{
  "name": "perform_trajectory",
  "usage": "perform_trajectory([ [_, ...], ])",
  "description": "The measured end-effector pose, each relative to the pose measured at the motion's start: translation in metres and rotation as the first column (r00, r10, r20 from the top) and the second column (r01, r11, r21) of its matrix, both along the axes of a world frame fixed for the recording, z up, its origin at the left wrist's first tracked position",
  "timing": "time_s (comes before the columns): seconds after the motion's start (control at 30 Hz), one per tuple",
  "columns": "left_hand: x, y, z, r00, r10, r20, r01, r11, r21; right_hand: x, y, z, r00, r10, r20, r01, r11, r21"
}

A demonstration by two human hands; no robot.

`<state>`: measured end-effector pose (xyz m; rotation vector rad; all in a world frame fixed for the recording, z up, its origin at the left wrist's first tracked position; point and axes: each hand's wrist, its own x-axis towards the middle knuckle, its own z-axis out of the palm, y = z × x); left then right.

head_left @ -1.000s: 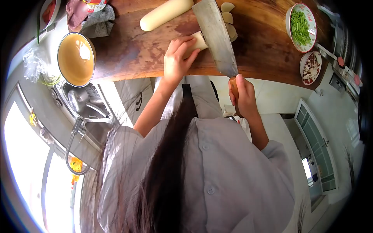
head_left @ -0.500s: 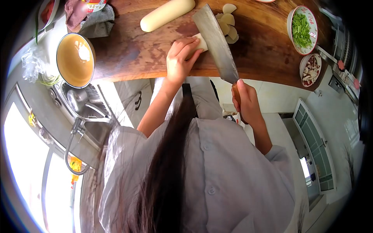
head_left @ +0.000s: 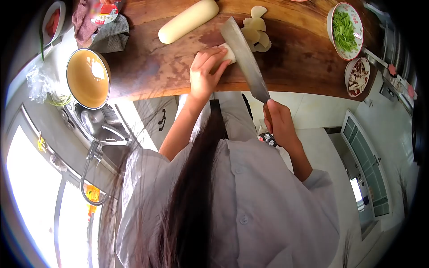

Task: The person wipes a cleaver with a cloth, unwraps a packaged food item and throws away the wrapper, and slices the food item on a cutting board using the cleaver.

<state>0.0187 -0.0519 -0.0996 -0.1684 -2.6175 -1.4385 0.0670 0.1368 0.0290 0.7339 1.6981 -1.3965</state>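
Note:
My left hand (head_left: 206, 69) has its fingers curled over a short white radish piece (head_left: 229, 54), holding it down on the wooden surface. Its fingertips are close to the cleaver blade. My right hand (head_left: 281, 120) grips the handle of a cleaver (head_left: 246, 58), whose broad blade lies along the right side of the piece. Whether the edge is inside the piece cannot be made out. Several pale, half-round slices (head_left: 254, 33) lie beyond the blade, overlapping. A long peeled white radish (head_left: 188, 21) rests on the surface farther back.
A yellow-lined bowl (head_left: 88, 79) stands at the left edge, near cloths (head_left: 109, 35). At right are a bowl of chopped greens (head_left: 344, 33) and a smaller bowl of sliced pieces (head_left: 358, 78). A sink (head_left: 114, 154) and faucet (head_left: 93, 152) are at lower left.
The cleaver has drawn slightly toward my body, its tip lower beside the radish piece. My left hand keeps its hold. The whole view has shifted a little.

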Motion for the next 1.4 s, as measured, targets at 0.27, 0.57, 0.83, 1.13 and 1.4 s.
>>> perform_trajectory([
  [0.27, -0.001, -0.003, 0.001, 1.0, -0.015, 0.007, 0.015, 1.0, 0.012, 0.021, -0.02, -0.042, 0.907, 0.315, -0.279, -0.202, 0.908, 0.366],
  [0.57, 0.007, -0.002, 0.003, 0.998, -0.005, 0.058, 0.01, 0.996, -0.093, 0.033, -0.017, -0.036, 0.816, 0.441, -0.374, -0.188, 0.815, 0.549],
  [0.83, -0.001, -0.003, 0.009, 0.993, -0.048, 0.104, 0.053, 0.998, -0.041, 0.027, -0.002, -0.04, 0.876, 0.123, -0.467, 0.019, 0.957, 0.289],
  [1.13, 0.009, -0.002, 0.01, 0.999, 0.022, 0.034, -0.019, 0.998, -0.067, 0.013, 0.003, -0.017, 0.954, -0.233, -0.186, 0.21, 0.968, -0.134],
  [1.4, 0.01, -0.004, 0.005, 1.0, 0.025, 0.018, -0.024, 1.0, -0.014, 0.004, -0.01, -0.01, 0.978, -0.09, -0.189, 0.075, 0.993, -0.088],
])
